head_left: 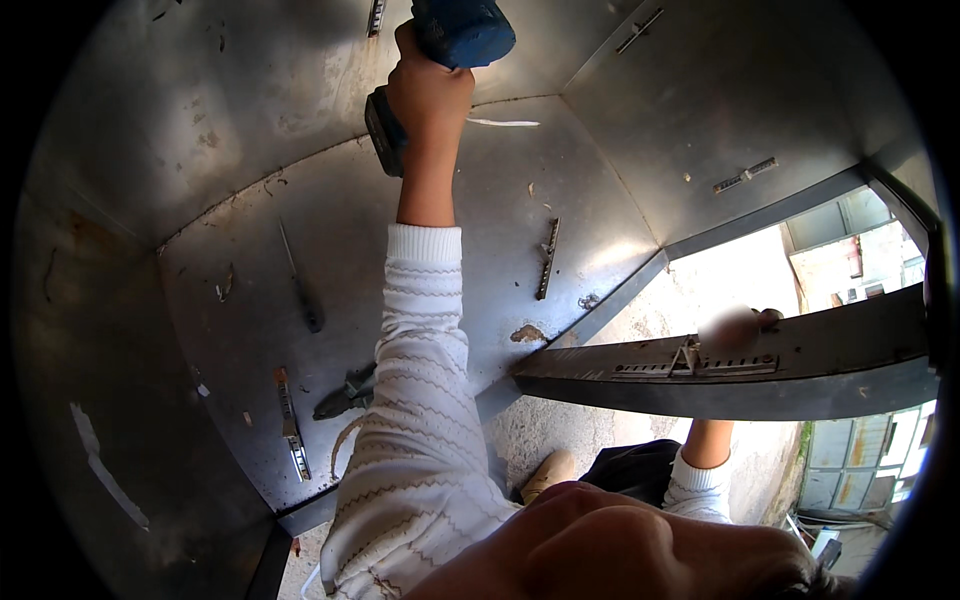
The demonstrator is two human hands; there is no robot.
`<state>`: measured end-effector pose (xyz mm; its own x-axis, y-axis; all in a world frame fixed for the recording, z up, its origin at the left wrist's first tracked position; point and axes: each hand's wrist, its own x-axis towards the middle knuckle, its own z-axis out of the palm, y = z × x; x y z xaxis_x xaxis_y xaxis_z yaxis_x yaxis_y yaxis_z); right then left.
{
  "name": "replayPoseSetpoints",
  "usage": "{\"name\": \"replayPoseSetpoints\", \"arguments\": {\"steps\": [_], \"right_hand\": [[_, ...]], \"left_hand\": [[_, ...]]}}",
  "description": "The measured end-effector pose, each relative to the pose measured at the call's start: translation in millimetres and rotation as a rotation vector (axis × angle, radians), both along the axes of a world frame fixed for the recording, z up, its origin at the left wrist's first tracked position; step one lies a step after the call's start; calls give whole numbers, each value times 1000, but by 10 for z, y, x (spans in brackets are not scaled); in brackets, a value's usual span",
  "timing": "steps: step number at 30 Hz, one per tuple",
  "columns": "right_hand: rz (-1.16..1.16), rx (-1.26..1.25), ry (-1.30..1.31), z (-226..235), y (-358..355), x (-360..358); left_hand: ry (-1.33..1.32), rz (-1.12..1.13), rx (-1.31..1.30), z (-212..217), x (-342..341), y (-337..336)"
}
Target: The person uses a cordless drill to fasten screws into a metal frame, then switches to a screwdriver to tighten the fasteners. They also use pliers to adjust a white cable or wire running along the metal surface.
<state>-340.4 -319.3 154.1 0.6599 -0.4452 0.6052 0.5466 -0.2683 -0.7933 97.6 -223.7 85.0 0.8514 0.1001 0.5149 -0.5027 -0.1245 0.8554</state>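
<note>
My left hand (430, 90) is raised at the top middle, closed around the handle of a blue cordless drill (465, 35). The drill's front end runs out of the picture, and its dark battery (383, 130) shows beside my wrist. At the right, my right hand (735, 332) reaches up from behind a long grey metal bar (850, 335), its fingers curled over the upper edge; much of this hand is blurred. A slotted metal strip (650, 370) is on the bar's face, just beside those fingers.
Sheet-metal walls and a metal floor panel (480, 180) surround my left arm. On the panel lie a screwdriver (302, 285), a dark green tool (345, 394) and slotted metal strips (548, 258). A white strip (503, 123) lies near the drill. A shoe (549, 472) stands on the ground below.
</note>
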Motion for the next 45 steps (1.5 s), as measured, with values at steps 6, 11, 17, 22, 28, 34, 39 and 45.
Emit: {"name": "replayPoseSetpoints", "arguments": {"steps": [6, 11, 17, 22, 28, 34, 39, 45], "right_hand": [[-3, 89, -28, -73, 106, 86], [-46, 44, -30, 34, 185, 82], [-5, 48, -11, -46, 80, 10], [150, 60, 8, -57, -147, -24], [235, 81, 14, -71, -287, -177], [358, 183, 38, -129, -441, -275], [433, 132, 57, -203, -579, -348], [366, 39, 46, -86, -354, -146]], "left_hand": [[75, -79, -85, 234, -108, 31], [83, -102, -16, 351, -128, 102], [96, -99, 81, 281, -75, 172], [32, -45, 133, 229, -38, 209], [19, -53, 124, 266, -51, 163], [11, -30, 183, 218, -32, 139], [72, -71, 176, 228, -76, 168], [32, -62, 195, 247, -78, 313]]}}
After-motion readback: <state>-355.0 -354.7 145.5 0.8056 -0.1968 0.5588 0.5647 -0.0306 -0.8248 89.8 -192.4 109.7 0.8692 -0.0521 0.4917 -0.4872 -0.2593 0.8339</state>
